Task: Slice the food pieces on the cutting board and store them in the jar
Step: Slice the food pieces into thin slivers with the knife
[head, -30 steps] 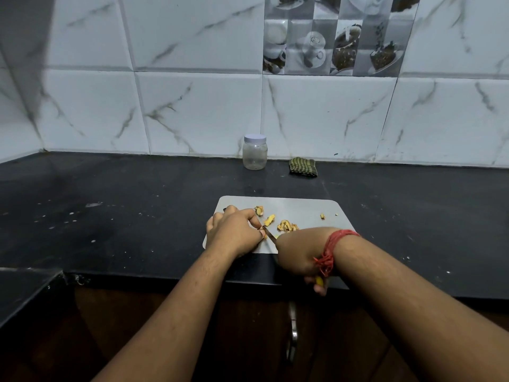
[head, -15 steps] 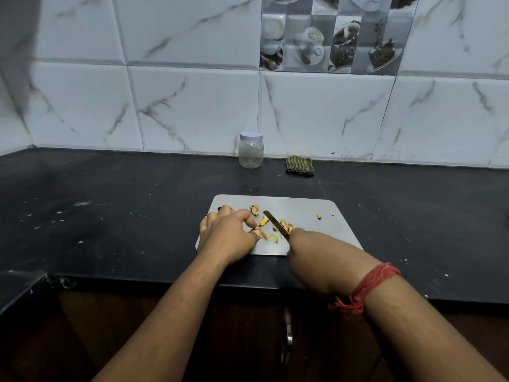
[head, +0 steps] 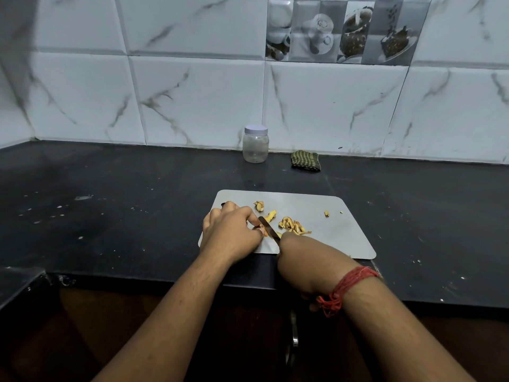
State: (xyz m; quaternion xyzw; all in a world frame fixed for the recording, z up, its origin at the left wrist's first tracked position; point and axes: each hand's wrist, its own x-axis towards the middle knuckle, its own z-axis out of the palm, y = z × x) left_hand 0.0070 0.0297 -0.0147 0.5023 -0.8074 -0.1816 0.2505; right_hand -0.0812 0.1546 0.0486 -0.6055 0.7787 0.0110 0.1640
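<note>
A person slices yellow food pieces on a grey cutting board [head: 316,238] at the front edge of a black bench [head: 110,210]. L hand [head: 230,234], fingers curled, pins a small piece [head: 264,231] to the board w/ its fingertips; R hand [head: 305,264], red thread band [head: 344,288] at the wrist, has its grip wrapped round the handle of a knife [head: 268,226], blade angled down beside the L fingertips, touching the pinned piece. A heap of cut strips [head: 292,226] lies just R of the blade; two larger chunks [head: 259,205] sit behind it, stray bits [head: 326,213] nearer the board's R side. The clear jar [head: 255,146], white lid on, stands at the tiled wall, well apart from the board; a green striped cloth [head: 305,160] is near it, to its R.
</note>
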